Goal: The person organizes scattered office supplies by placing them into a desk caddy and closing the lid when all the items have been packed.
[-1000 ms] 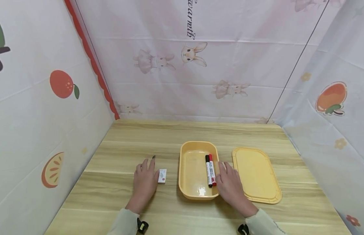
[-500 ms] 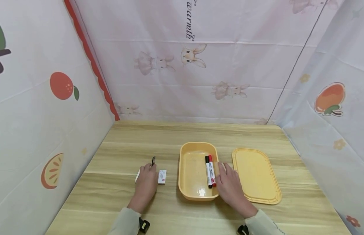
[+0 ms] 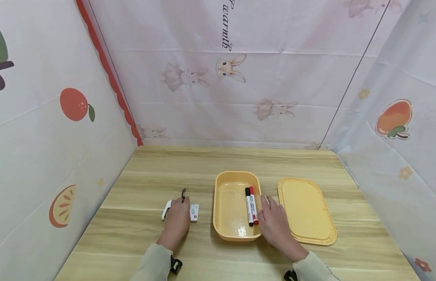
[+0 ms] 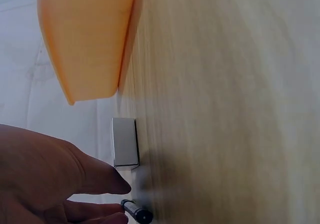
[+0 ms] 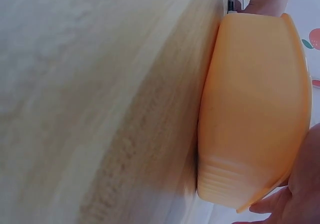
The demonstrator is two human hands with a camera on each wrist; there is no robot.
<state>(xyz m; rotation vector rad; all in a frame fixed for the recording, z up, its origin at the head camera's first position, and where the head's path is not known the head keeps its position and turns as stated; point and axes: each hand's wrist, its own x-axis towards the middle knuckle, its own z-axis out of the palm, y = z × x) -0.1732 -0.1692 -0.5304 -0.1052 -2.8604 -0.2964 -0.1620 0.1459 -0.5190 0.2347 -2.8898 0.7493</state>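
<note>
Pen left of box looks light, stiff: pinch mid-barrel. Our right hand grips box; our left hand, we can't tell.

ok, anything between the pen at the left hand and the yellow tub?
Yes: the small white box sits on the table beside the left hand, toward the yellow tub. Sliding the pen straight across would likely hit it; lifting probably clears it. The lid is off the tub.

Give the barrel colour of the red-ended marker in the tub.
The marker's barrel is white with print; best seen in head view.
</note>
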